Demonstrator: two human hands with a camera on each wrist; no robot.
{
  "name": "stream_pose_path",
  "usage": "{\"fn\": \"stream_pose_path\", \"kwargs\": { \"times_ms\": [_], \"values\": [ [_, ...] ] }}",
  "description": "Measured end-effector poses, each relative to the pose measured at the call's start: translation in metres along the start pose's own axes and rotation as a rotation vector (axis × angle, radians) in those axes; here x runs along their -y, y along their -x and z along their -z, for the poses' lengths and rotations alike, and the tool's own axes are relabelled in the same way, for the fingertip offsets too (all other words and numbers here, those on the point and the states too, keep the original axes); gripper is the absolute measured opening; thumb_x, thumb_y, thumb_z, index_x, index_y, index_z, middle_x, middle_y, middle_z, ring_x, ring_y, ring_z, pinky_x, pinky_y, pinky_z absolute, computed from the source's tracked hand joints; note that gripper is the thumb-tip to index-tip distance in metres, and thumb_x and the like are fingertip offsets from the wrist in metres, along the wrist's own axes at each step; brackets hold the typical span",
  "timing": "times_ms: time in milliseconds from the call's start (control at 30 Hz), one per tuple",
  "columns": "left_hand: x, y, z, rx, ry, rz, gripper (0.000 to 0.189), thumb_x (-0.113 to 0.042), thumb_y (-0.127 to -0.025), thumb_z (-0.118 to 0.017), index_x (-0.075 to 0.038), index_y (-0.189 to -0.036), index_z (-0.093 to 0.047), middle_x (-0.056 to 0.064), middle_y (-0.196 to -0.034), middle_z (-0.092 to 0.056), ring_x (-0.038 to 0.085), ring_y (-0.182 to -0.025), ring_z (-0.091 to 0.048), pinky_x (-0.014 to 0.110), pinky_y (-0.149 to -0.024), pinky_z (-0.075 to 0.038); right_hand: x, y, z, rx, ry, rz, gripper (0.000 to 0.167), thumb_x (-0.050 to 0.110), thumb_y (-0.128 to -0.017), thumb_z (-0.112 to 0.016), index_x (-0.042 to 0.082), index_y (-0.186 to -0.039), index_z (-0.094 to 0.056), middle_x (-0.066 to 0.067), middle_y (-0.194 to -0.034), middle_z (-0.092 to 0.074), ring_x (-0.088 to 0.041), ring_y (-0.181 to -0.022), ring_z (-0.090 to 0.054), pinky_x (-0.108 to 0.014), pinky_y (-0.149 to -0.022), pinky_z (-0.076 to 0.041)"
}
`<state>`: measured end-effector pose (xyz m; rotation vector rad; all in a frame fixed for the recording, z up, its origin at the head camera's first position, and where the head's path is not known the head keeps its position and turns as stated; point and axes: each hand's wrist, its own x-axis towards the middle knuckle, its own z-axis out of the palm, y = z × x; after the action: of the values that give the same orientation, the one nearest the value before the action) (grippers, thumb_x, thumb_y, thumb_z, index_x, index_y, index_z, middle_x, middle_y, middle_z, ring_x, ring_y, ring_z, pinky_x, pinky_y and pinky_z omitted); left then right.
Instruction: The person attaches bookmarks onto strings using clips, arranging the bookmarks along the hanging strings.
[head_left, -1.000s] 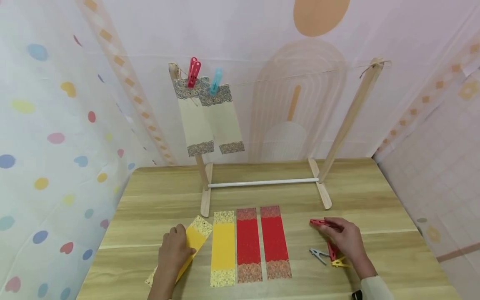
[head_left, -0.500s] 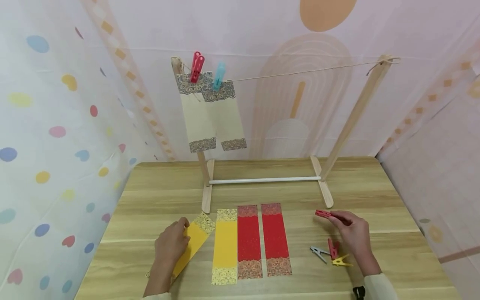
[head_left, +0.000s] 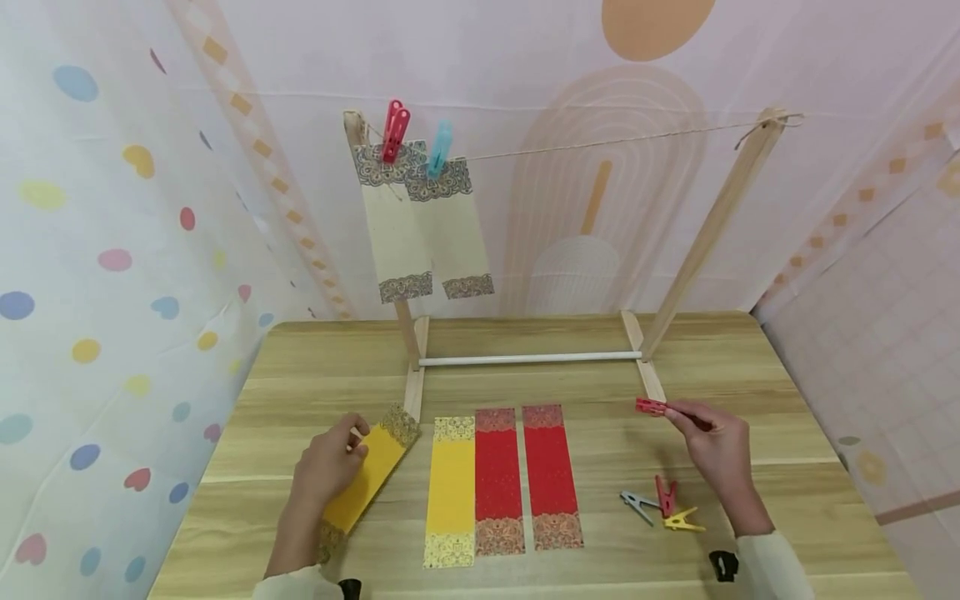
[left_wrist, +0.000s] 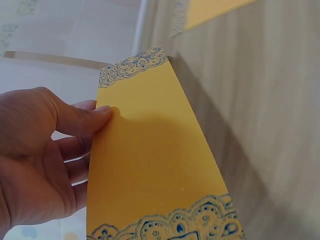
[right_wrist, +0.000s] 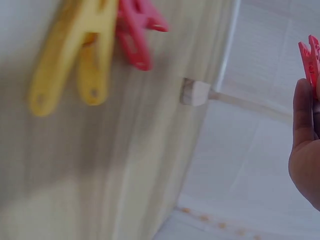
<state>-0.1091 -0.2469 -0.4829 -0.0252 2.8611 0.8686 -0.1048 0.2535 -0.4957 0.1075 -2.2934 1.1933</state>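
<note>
My left hand (head_left: 324, 465) pinches a yellow patterned paper strip (head_left: 372, 471) by its long edge. In the left wrist view the thumb lies on the front of the strip, the other fingers behind it, and its shadow falls on the table. My right hand (head_left: 717, 446) holds a red clothespin (head_left: 650, 407) between thumb and fingers, raised over the table's right side. Another yellow strip (head_left: 452, 487) and two red strips (head_left: 498, 475) lie side by side in the middle. Below the right hand are a grey clothespin (head_left: 637, 507), a red one and a yellow one (right_wrist: 95, 45).
Behind stands a wooden rack with a right post (head_left: 712, 242), a string (head_left: 600, 144) and a white crossbar (head_left: 528, 359). Two cream strips (head_left: 455, 237) hang at the string's left end under a red clothespin (head_left: 395, 133) and a light-blue clothespin (head_left: 440, 148).
My left hand has lifted and tilted the yellow strip, shifting slightly left. My right hand has raised the red clothespin up and away from the other clothespins on the table.
</note>
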Motion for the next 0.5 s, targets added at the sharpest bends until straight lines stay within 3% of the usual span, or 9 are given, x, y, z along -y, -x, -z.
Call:
{"fn": "stream_pose_path", "kwargs": {
  "times_ms": [167,333,500],
  "values": [
    [-0.008,-0.008,0.006,-0.061,0.046,-0.063,0.015,-0.002,-0.097,-0.063,-0.005,-0.111,-0.060,0.013,-0.098,-0.069,0.023,-0.073,-0.061,0.036,-0.059,-0.046,0.009,-0.012,0.002,-0.033,-0.044,0.056,0.016,-0.020,-0.077,-0.076,-0.007,-0.086,-0.077,-0.024,-0.083,-0.072,0.011,-0.071,-0.059,-0.007,-0.060,-0.045],
    [-0.020,-0.014,0.011,-0.079,0.193,-0.121,0.013,0.000,-0.098,-0.062,-0.003,-0.111,-0.059,0.013,-0.099,-0.066,0.029,-0.088,-0.063,0.042,-0.073,-0.050,0.018,-0.024,0.002,-0.064,-0.110,0.079,0.015,-0.021,-0.077,-0.076,-0.009,-0.086,-0.077,-0.021,-0.085,-0.072,0.009,-0.075,-0.062,-0.007,-0.062,-0.047],
    [-0.031,-0.021,0.015,-0.097,0.310,-0.150,0.013,0.001,-0.098,-0.062,-0.002,-0.111,-0.059,0.013,-0.099,-0.064,0.027,-0.089,-0.060,0.039,-0.076,-0.048,0.029,-0.032,-0.001,-0.091,-0.144,0.143,0.016,-0.023,-0.075,-0.076,-0.011,-0.086,-0.076,-0.027,-0.085,-0.071,0.008,-0.077,-0.063,-0.007,-0.064,-0.048]
  ]
}}
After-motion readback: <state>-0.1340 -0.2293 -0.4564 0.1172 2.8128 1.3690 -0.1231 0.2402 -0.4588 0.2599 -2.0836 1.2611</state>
